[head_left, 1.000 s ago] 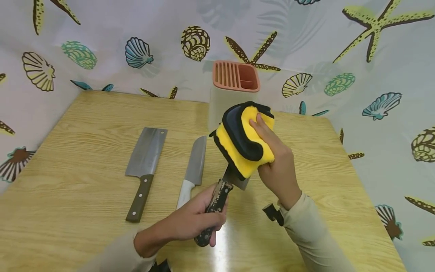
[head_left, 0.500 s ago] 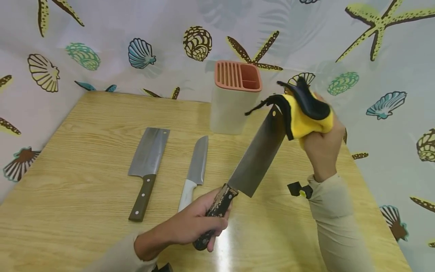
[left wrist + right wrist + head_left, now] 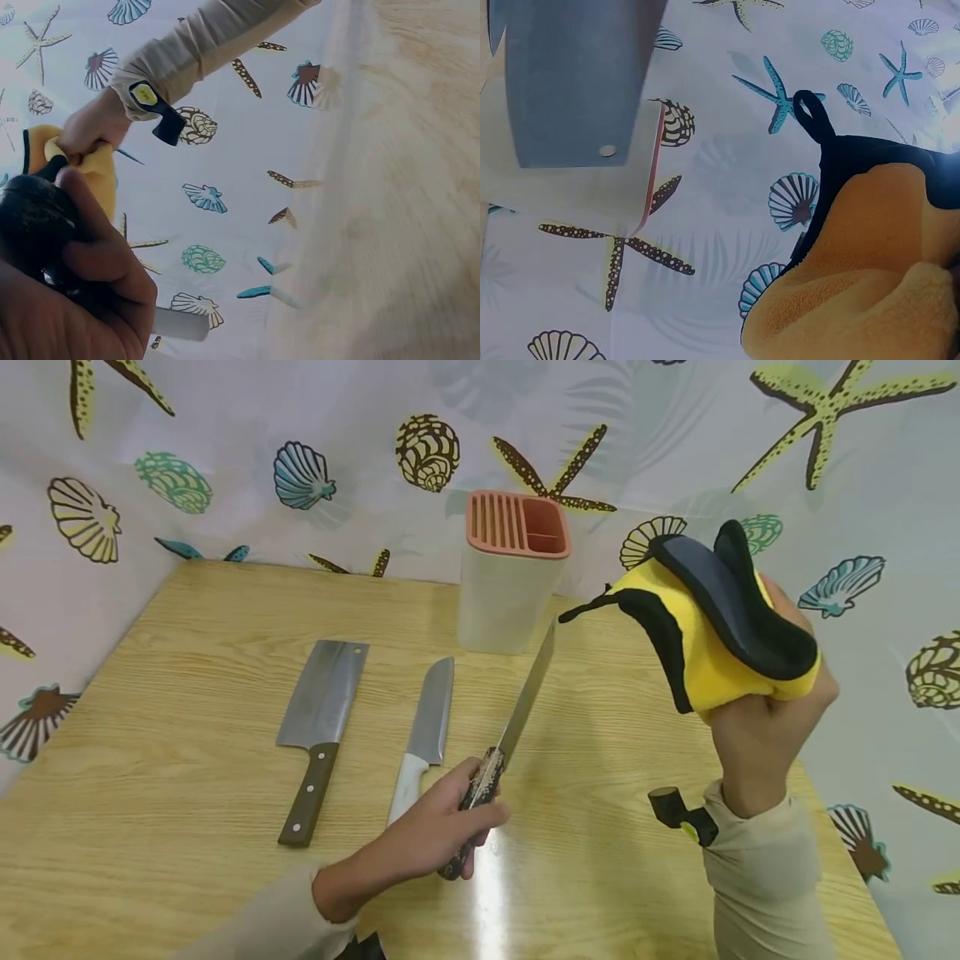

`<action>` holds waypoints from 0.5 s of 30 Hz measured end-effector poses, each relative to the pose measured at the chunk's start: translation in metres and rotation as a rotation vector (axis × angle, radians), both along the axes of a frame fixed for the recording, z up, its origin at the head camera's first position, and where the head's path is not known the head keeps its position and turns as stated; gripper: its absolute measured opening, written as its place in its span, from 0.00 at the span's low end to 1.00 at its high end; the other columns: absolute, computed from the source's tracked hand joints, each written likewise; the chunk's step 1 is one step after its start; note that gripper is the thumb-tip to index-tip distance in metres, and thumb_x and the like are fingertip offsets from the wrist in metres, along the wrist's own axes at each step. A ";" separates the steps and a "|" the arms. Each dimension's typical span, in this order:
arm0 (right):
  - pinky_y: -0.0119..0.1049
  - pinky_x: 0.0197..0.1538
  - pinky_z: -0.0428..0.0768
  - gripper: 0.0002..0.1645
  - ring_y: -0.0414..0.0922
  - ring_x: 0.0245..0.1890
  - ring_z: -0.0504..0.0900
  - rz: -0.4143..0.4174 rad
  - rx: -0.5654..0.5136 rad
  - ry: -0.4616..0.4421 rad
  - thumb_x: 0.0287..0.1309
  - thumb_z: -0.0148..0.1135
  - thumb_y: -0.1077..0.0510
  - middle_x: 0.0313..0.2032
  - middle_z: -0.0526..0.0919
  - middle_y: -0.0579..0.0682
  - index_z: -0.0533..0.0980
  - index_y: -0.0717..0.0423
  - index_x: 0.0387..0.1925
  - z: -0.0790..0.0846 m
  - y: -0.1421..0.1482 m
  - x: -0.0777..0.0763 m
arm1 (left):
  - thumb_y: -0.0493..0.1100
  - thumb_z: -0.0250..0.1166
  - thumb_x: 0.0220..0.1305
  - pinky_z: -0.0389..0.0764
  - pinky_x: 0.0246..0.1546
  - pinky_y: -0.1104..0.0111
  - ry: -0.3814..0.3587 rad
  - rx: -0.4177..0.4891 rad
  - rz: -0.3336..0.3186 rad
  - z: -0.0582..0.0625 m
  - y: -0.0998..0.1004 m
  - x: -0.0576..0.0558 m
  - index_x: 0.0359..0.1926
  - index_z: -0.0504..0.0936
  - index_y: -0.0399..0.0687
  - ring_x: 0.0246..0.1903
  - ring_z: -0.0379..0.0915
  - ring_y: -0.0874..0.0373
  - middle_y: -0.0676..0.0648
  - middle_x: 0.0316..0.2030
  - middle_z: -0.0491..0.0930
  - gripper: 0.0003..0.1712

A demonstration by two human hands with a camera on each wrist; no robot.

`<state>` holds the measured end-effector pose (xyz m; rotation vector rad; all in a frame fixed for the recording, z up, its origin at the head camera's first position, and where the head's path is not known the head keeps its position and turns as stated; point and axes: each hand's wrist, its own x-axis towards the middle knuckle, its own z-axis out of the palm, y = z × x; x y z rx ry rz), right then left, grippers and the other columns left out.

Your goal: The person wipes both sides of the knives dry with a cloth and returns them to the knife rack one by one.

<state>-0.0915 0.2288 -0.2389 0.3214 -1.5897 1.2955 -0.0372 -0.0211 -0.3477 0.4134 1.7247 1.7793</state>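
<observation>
My left hand [image 3: 442,827] grips a cleaver [image 3: 531,689] by its worn black handle, in the head view's lower middle. The blade points up and away, turned nearly edge-on. Its broad face and the hole near its tip show in the right wrist view, where the blade [image 3: 581,75] fills the upper left. My right hand [image 3: 776,731] holds a folded yellow cleaning cloth [image 3: 697,652] with black edging and a grey band. The cloth is up to the right of the blade, its black corner loop close to the tip. Most of the right fingers are hidden behind the cloth.
A second cleaver [image 3: 324,693] with a brown handle lies at left on the wooden table [image 3: 187,693]. Beside it lies a white-handled knife [image 3: 433,714], its handle end partly behind my left hand. A white knife holder [image 3: 498,602] with a salmon slotted top stands at the back.
The cloth covered the blade one second ago; my right hand has since drawn it off up and to the right. My left hand has rotated the cleaver from broad face to edge-on.
</observation>
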 end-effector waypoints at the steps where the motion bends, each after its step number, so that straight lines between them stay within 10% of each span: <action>1: 0.31 0.54 0.80 0.22 0.39 0.38 0.84 0.003 0.004 0.003 0.52 0.72 0.66 0.42 0.90 0.51 0.80 0.74 0.48 -0.001 -0.001 0.001 | 0.45 0.52 0.75 0.75 0.14 0.70 -0.006 -0.037 0.024 -0.001 0.001 0.000 0.51 0.64 0.37 0.12 0.68 0.60 0.49 0.23 0.68 0.16; 9: 0.35 0.59 0.80 0.24 0.40 0.43 0.86 -0.024 0.035 0.009 0.52 0.74 0.63 0.45 0.89 0.53 0.79 0.76 0.47 -0.003 -0.006 0.005 | 0.50 0.39 0.76 0.71 0.10 0.70 -0.110 -0.174 0.172 -0.014 0.013 -0.007 0.50 0.65 0.40 0.11 0.63 0.58 0.48 0.24 0.68 0.18; 15: 0.36 0.61 0.80 0.27 0.41 0.46 0.86 -0.022 0.046 -0.001 0.50 0.76 0.61 0.47 0.89 0.54 0.79 0.77 0.48 -0.008 -0.006 0.007 | 0.51 0.42 0.77 0.67 0.19 0.70 -0.051 -0.178 0.181 -0.022 0.023 -0.010 0.47 0.62 0.40 0.20 0.59 0.59 0.50 0.25 0.64 0.17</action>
